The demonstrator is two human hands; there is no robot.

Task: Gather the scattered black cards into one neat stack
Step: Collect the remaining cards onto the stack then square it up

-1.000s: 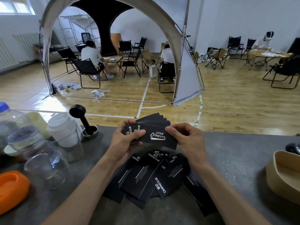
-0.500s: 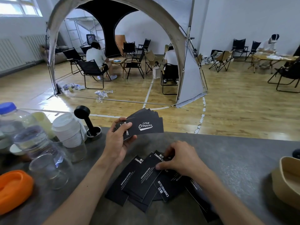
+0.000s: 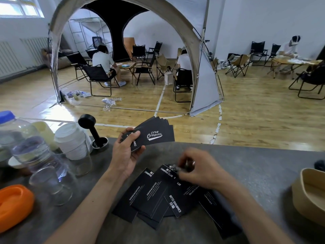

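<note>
Black cards fill the left hand (image 3: 125,154): its grip is closed round a fanned bundle of cards (image 3: 154,133), thumb across the near end, held up above the grey counter (image 3: 260,166), with white "Club Camping" lettering on the front card. Just right of and below that grip, the right hand (image 3: 198,170) is down on the counter, blurred, its fingertips (image 3: 181,170) curled at the far edge of the loose cards; whether that grip has actually pinched a card I cannot tell. The loose cards (image 3: 158,194) lie overlapping under and to the left of the right hand, spread at different angles, some printed "Camping Club", others "Drink&Coffee". One more card (image 3: 216,213) lies partly under the right forearm.

Left of the left hand's grip stands a black tamper (image 3: 93,132), then a stack of white paper cups (image 3: 72,140), clear glasses (image 3: 51,184), a blue-capped plastic jar (image 3: 14,132) and an orange dish (image 3: 12,205). Far right of the right hand sits a beige bowl (image 3: 307,192).
</note>
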